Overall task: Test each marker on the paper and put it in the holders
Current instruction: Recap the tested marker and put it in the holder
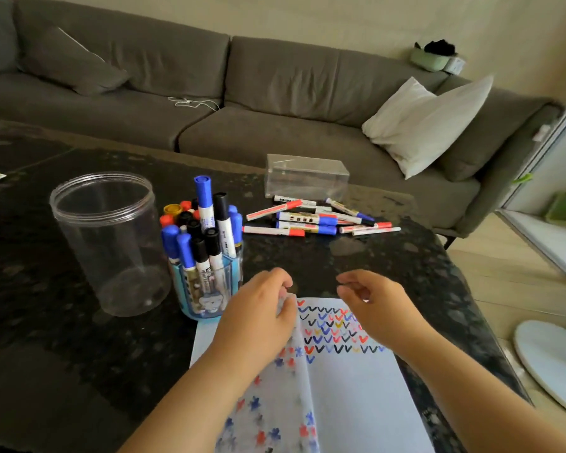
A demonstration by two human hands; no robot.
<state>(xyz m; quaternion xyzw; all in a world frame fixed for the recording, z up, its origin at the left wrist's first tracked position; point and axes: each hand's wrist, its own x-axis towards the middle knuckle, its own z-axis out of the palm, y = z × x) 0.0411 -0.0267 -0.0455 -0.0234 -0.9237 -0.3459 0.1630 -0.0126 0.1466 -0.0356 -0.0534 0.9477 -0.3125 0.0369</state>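
bare dark table (307, 256) lies open between the paper (356, 387) and the loose marker pile (311, 217). to the left, the crowded blue holder (203, 289) and clear jar (111, 243) block passage.

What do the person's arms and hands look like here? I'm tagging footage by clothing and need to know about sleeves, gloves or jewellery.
Both forearms are bare as far as the frame shows, with no sleeves in view. The left hand and right hand wear no gloves, and no watch, bracelet or ring is visible on wrists or fingers.

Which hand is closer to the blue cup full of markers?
The left hand. It pinches the paper's top edge right beside the blue cup. The right hand hovers over the paper's far corner, farther to the right of the cup.
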